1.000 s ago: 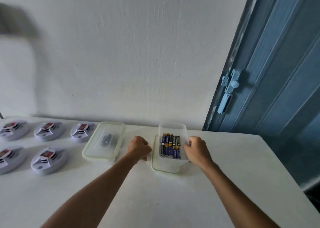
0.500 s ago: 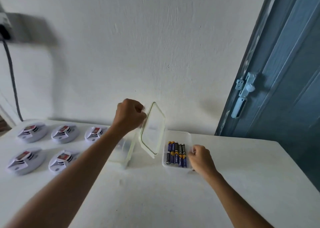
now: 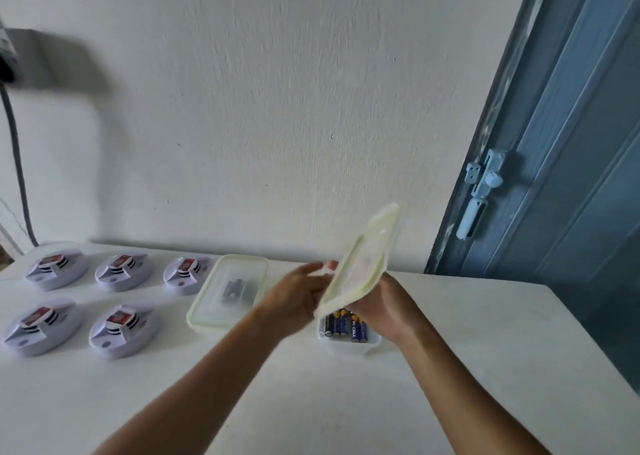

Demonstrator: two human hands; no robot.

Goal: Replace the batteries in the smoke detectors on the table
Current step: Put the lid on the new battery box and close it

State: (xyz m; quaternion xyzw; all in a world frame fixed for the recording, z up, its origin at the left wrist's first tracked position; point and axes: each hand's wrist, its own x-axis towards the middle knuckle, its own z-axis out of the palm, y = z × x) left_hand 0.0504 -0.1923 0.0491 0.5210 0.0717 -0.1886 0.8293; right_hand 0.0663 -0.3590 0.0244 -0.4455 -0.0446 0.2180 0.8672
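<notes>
Five smoke detectors (image 3: 119,330) were laid out in two rows at the left of the white worktop (image 3: 311,402), three at the back near the wall and two in front, each with a red-and-white part on top. Just to their right a closed clear container (image 3: 228,292) with a pale green rim was set down, with something dark, too blurred to name, seen through its lid. Further right an open clear tub (image 3: 349,342) was placed on the worktop, and blue-and-black batteries (image 3: 344,323) were laid in it side by side. A loose lid (image 3: 360,264) with a pale green rim was held tilted in the air above the tub. Its lower edge was gripped by the right hand (image 3: 384,307), whose fingers were curled round it. The left hand (image 3: 298,293) was held at the lid's left side with fingers stretched out and relaxed; whether the lid was touched by it could not be told through the blur.
</notes>
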